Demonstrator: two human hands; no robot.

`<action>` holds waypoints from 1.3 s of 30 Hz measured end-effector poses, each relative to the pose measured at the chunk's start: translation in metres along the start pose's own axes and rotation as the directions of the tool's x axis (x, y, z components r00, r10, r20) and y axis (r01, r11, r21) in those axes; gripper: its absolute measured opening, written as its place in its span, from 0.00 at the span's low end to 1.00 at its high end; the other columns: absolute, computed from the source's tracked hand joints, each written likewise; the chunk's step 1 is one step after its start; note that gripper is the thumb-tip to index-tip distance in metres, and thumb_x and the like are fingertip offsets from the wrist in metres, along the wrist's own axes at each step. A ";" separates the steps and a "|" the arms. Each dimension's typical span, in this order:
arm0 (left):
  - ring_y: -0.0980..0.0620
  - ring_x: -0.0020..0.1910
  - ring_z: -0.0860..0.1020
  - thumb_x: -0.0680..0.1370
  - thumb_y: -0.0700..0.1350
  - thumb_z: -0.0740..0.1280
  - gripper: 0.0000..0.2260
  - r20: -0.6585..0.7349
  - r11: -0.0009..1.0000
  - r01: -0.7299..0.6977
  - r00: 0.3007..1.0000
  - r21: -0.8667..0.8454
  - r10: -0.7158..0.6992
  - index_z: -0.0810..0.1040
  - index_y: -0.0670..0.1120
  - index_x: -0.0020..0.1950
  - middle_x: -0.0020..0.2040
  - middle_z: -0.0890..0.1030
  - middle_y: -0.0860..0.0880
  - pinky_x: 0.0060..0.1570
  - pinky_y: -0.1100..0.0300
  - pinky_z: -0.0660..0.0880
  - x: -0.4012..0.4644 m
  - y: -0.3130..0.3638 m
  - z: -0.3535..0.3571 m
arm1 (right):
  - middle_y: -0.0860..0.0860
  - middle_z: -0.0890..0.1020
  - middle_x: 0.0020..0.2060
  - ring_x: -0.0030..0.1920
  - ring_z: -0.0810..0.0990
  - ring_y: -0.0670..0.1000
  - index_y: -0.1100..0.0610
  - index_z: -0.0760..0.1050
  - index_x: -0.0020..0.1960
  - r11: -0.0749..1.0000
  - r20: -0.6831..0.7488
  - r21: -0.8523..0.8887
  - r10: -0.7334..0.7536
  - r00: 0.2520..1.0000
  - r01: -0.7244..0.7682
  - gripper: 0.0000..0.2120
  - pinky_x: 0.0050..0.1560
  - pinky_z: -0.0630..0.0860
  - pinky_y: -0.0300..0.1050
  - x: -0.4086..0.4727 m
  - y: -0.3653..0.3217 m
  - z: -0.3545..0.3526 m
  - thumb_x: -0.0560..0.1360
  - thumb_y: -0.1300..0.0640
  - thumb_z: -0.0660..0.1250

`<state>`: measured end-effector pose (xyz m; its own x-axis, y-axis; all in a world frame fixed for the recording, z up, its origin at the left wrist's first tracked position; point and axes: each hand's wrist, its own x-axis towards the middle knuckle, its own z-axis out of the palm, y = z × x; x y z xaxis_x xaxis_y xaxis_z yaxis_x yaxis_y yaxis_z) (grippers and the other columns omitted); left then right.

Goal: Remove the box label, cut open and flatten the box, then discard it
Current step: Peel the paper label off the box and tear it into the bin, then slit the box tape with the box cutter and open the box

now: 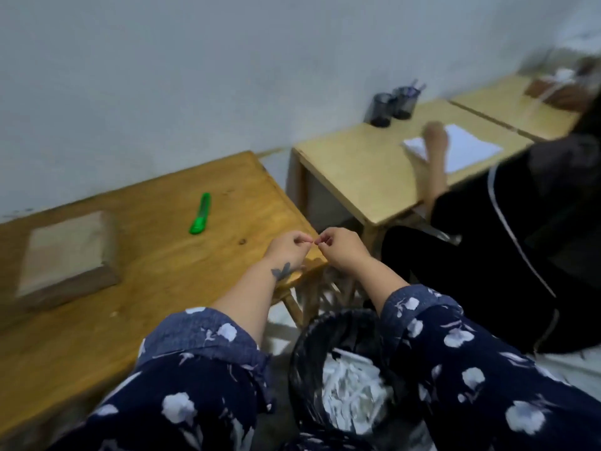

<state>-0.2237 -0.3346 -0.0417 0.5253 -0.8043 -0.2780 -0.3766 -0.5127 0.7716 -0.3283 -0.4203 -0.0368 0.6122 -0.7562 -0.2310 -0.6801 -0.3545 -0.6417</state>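
Note:
A flat brown cardboard box (66, 252) lies on the wooden table (156, 281) at the left. To its right lies a green utility knife (200, 213). My left hand (289, 247) and my right hand (338, 247) meet fingertip to fingertip over the table's right corner. Their fingers are curled, and they pinch a tiny scrap (315, 242) between them that is too small and blurred to identify. Below my forearms stands a black mesh waste bin (305, 359) holding white paper scraps.
A second, paler table (364, 170) stands to the right with two dark pen cups (392, 104) and white paper (461, 146). A person in black (507, 242) sits there, one arm on the table. The wall runs close behind both tables.

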 end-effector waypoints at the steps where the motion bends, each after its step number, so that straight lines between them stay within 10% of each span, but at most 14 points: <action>1: 0.51 0.51 0.76 0.80 0.44 0.63 0.09 -0.001 0.999 0.018 1.000 0.033 -0.018 0.80 0.47 0.57 0.52 0.79 0.49 0.48 0.60 0.71 0.000 -0.001 -0.013 | 0.53 0.83 0.47 0.47 0.80 0.53 0.49 0.79 0.46 1.000 0.017 -0.022 -0.018 1.000 0.018 0.06 0.45 0.75 0.45 0.006 -0.010 0.002 0.76 0.55 0.62; 4: 0.50 0.52 0.77 0.79 0.45 0.63 0.09 -0.319 0.990 0.130 0.937 -0.062 -0.143 0.80 0.49 0.55 0.54 0.81 0.48 0.47 0.60 0.72 -0.028 -0.066 -0.126 | 0.53 0.83 0.46 0.45 0.80 0.53 0.50 0.79 0.49 0.976 0.175 -0.048 -0.201 0.964 0.212 0.07 0.46 0.76 0.46 0.021 -0.130 0.061 0.77 0.55 0.62; 14: 0.48 0.59 0.75 0.80 0.46 0.60 0.09 -0.562 0.952 0.305 0.791 0.018 -0.242 0.79 0.57 0.49 0.58 0.80 0.50 0.56 0.53 0.75 -0.049 -0.165 -0.243 | 0.56 0.81 0.52 0.50 0.79 0.56 0.54 0.79 0.53 0.934 0.284 -0.175 -0.256 0.924 0.312 0.09 0.42 0.70 0.42 0.050 -0.230 0.136 0.78 0.57 0.61; 24: 0.50 0.76 0.55 0.81 0.53 0.54 0.21 -0.593 0.833 0.416 0.793 0.363 -0.138 0.62 0.53 0.74 0.76 0.61 0.51 0.74 0.46 0.52 -0.027 -0.256 -0.308 | 0.59 0.74 0.63 0.60 0.75 0.59 0.54 0.75 0.61 0.983 0.046 -0.184 0.008 0.999 0.001 0.14 0.57 0.76 0.52 0.121 -0.249 0.207 0.77 0.61 0.61; 32: 0.53 0.76 0.56 0.80 0.55 0.52 0.22 -0.653 0.810 0.422 0.755 0.406 -0.066 0.64 0.54 0.74 0.76 0.61 0.53 0.74 0.47 0.49 -0.025 -0.269 -0.298 | 0.62 0.69 0.64 0.63 0.72 0.62 0.62 0.60 0.69 0.983 -0.087 -0.126 0.126 0.988 -0.137 0.27 0.60 0.74 0.56 0.138 -0.245 0.235 0.75 0.57 0.68; 39: 0.55 0.76 0.55 0.80 0.56 0.53 0.21 -0.653 0.824 0.425 0.752 0.373 -0.092 0.63 0.55 0.74 0.76 0.60 0.55 0.74 0.49 0.48 -0.029 -0.262 -0.299 | 0.59 0.78 0.56 0.54 0.78 0.57 0.65 0.69 0.64 0.979 0.201 -0.058 0.205 0.958 -0.198 0.15 0.46 0.75 0.45 0.133 -0.297 0.242 0.78 0.61 0.61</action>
<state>0.0879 -0.0872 -0.0644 0.9278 -0.3610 0.0936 -0.3719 -0.8771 0.3040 0.0529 -0.2826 -0.0535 0.5278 -0.6863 -0.5004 -0.8099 -0.2291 -0.5400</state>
